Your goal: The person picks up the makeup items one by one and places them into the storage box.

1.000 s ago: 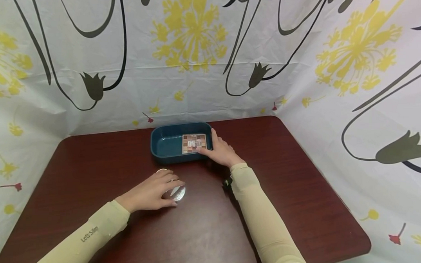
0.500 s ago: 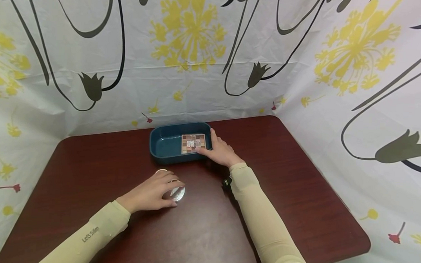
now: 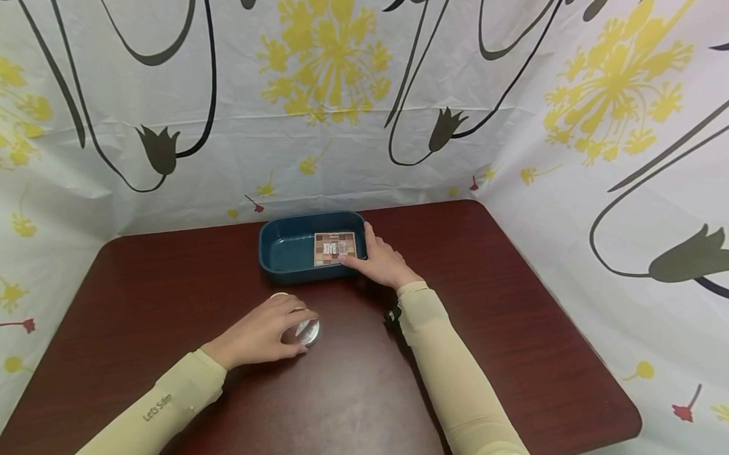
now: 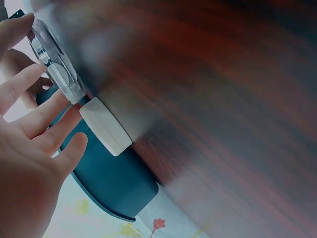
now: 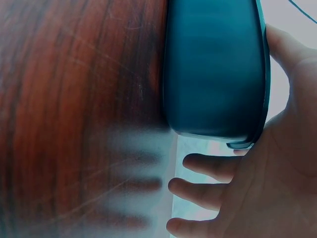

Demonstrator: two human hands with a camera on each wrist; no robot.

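My left hand [image 3: 265, 332] holds a clear round container [image 3: 308, 331] by its edge, between thumb and fingers, near the table's middle. In the left wrist view the container [image 4: 55, 62] stands tilted, its flat side towards the thumb. A small cream-coloured block [image 4: 105, 126] lies just past the fingertips; in the head view the hand hides most of it. My right hand [image 3: 387, 262] grips the right end of a dark teal tray [image 3: 285, 276], thumb over the rim and other fingers outside. An eyeshadow palette [image 3: 330, 248] lies in the tray's right half.
The dark red-brown table [image 3: 505, 356] has rounded corners. A white curtain [image 3: 343, 159] with printed flowers hangs close behind its back edge and at both sides. A black strap-like item [image 3: 392, 315] shows at the right wrist.
The clear container has tilted slightly under my left hand, and those fingers have shifted a little. My right hand, the tray and the palette stay in place.
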